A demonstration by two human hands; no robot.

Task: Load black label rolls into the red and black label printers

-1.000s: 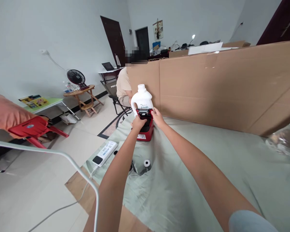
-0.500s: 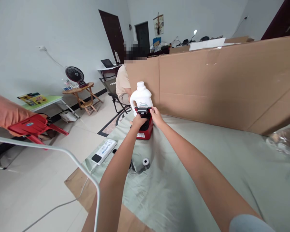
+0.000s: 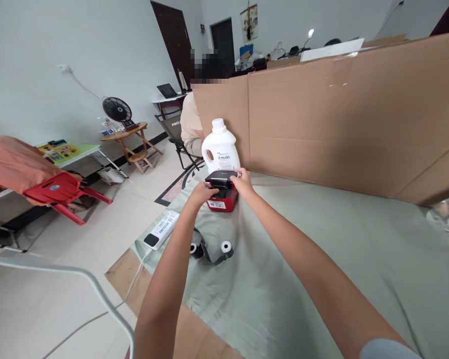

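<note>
Cloth (image 3: 303, 249); red device (image 3: 228, 203) between left grip (image 3: 199, 193), right grip (image 3: 244, 183)

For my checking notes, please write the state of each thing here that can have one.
Red device, lid partly open
White jug, upright and capped
Black ribbon, partly unwound between two rolls
Laptop, open
Fan, upright; whether running, unclear
Left hand, touching the device
Right hand, gripping the lid's right edge
</note>
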